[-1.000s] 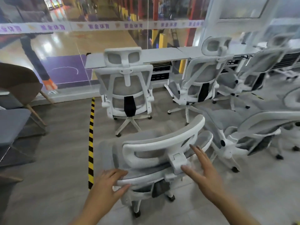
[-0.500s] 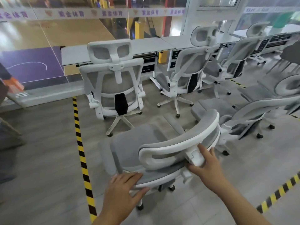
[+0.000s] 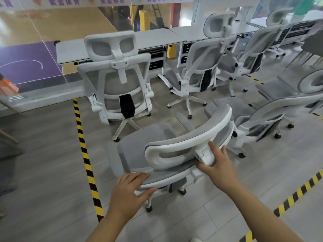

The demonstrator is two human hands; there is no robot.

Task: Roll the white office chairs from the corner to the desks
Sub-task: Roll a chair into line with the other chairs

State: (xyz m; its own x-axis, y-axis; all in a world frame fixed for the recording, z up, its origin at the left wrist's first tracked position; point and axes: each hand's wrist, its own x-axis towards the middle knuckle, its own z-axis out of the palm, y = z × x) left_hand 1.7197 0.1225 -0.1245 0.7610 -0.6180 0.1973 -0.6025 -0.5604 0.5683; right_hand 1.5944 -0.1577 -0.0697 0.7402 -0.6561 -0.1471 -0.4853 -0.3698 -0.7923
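Chair (image 3: pixel 157 147) mid-push, rolls easy on casters.
Left hand (image 3: pixel 129 191) grips backrest edge, right hand (image 3: pixel 215 165) clamps headrest bracket; top-heavy, push low.

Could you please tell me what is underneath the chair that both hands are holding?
Under the held chair two castors and white base legs show on the grey floor. The seat and left hand cover the rest of the base.

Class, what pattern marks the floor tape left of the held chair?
Yellow and black diagonal stripes on the floor tape, clearest in the head view.
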